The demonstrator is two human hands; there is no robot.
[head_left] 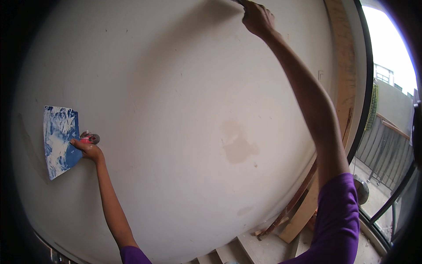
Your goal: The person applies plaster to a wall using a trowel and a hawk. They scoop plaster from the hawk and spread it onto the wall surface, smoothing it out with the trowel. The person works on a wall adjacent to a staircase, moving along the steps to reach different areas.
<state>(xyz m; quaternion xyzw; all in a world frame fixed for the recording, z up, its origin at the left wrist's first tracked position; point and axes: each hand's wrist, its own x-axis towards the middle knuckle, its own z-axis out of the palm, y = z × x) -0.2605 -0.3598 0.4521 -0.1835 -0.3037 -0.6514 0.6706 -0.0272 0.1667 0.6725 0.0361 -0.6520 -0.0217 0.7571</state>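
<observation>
My left hand (89, 148) is closed on a wide putty knife (61, 143) with a blue blade and a red handle. White filler is smeared across the blade, and my thumb presses on its face. High up, my right hand (259, 20) reaches toward the top edge, closed round a tool (239, 1). Only a dark sliver of that tool shows, so its kind cannot be made out. Both arms stretch out in front of a pale wall (176, 110). A damp-looking beige patch (237, 143) marks the wall between them.
On the right, a wooden board (344, 57) stands along the wall beside a dark-framed opening to the outdoors. Loose planks (303, 207) lean at the wall's foot, lower right. Stair-like steps (237, 253) run along the bottom. A metal railing (382, 145) stands outside.
</observation>
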